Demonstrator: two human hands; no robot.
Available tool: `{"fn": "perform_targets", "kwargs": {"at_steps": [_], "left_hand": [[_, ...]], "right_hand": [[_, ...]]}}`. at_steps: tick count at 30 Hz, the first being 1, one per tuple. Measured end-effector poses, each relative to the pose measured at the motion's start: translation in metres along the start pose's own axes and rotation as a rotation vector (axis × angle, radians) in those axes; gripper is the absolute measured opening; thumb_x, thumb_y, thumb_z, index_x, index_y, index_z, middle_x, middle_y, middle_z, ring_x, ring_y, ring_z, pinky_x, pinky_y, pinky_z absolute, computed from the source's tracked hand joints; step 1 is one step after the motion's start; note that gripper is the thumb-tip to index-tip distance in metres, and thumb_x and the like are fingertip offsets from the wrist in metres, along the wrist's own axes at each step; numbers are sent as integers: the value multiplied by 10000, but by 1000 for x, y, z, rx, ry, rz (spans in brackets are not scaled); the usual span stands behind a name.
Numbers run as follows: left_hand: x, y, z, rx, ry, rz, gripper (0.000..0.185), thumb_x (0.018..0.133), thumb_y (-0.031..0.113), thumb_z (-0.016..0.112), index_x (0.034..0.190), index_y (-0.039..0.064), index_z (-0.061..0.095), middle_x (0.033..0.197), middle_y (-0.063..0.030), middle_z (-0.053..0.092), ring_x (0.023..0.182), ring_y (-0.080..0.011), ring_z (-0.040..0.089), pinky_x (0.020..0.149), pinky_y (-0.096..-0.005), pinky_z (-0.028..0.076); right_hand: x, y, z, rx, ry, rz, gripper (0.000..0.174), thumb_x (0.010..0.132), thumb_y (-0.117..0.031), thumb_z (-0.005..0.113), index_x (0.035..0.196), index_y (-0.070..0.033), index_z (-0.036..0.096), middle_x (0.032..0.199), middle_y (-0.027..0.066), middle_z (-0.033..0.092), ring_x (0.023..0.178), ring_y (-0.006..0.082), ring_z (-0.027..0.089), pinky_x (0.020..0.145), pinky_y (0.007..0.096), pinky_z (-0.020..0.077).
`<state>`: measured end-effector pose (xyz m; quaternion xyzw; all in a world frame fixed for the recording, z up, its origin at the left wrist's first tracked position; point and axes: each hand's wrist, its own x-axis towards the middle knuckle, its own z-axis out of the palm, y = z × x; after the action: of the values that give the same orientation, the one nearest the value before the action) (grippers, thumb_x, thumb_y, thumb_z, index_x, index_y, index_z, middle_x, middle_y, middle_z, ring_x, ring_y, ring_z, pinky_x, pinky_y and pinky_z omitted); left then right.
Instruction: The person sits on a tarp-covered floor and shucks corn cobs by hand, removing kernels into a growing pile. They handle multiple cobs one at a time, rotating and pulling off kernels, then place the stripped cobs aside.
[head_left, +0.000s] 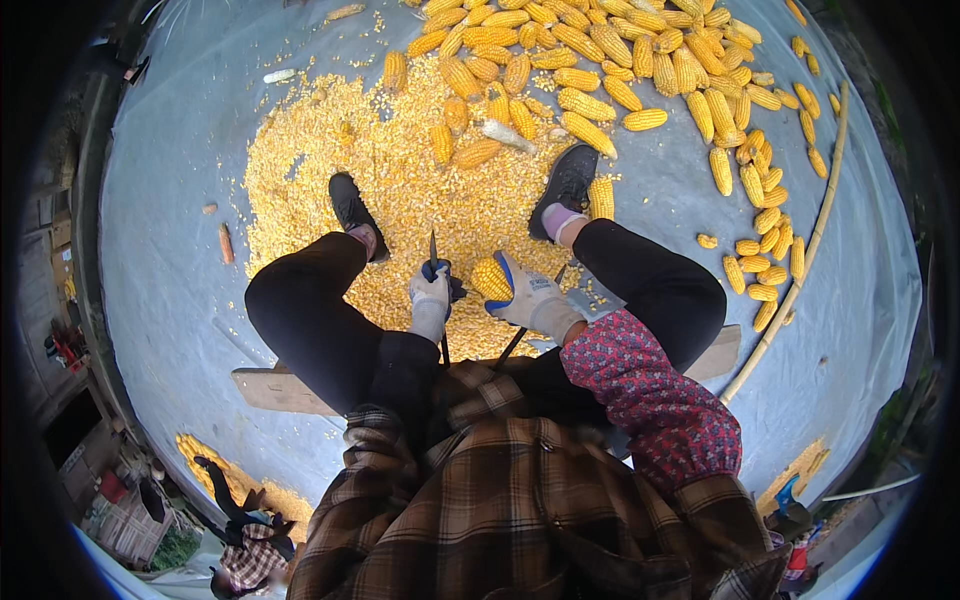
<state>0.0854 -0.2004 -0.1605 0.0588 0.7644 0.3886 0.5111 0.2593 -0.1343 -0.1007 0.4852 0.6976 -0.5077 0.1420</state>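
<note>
My left hand (431, 297), in a grey work glove with a blue coating, is closed around a dark pointed tool (433, 246) whose tip points away from me. Beside it, my right hand (531, 294), gloved alike, grips a yellow corn cob (491, 279) from its right side. Kernels still cover the visible part of that cob. A thin dark rod (511, 346) passes beneath my right hand; what it belongs to is hidden. Both hands are above a broad spread of loose corn kernels (420, 202), between my knees.
Unshelled cobs (577, 45) are heaped beyond my feet and to the right. A stripped cob (508, 136) lies on the kernels. Bamboo pole (799, 289) crosses the plastic sheet (172, 285) at right. I sit on a wooden board (285, 391). Another person (251, 551) is behind left.
</note>
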Motion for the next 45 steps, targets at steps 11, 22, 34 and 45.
{"fn": "perform_targets", "kwargs": {"at_steps": [11,22,34,45], "left_hand": [[10,10,13,93,16,43,71,857,82,512,838,34,560,536,-67,504,411,-177,519,366,-335,474],[14,-4,-5,-41,-175,31,149,882,132,511,957,45,605,591,-95,569,451,-199,548,404,-333,508],[12,14,-20,-163,-466,-169,639,843,625,366,1136,89,554,1001,-74,621,861,-178,573,741,-308,466],[37,-33,4,470,-42,114,465,850,473,473,971,61,653,892,-158,649,746,-296,619,720,-373,486]], "right_hand": [[-16,23,-7,128,30,85,891,684,-460,655,1364,-80,223,1208,240,477,1123,364,464,949,396,366],[-3,0,4,467,51,163,855,570,-468,758,1249,-52,445,1201,170,515,1095,274,506,924,340,398],[29,-24,34,656,-212,161,549,677,-183,757,1155,-49,522,919,62,623,761,130,599,661,279,500],[22,-29,58,338,-127,-34,644,601,-305,758,1140,-62,503,984,159,612,896,238,601,791,327,477]]}}
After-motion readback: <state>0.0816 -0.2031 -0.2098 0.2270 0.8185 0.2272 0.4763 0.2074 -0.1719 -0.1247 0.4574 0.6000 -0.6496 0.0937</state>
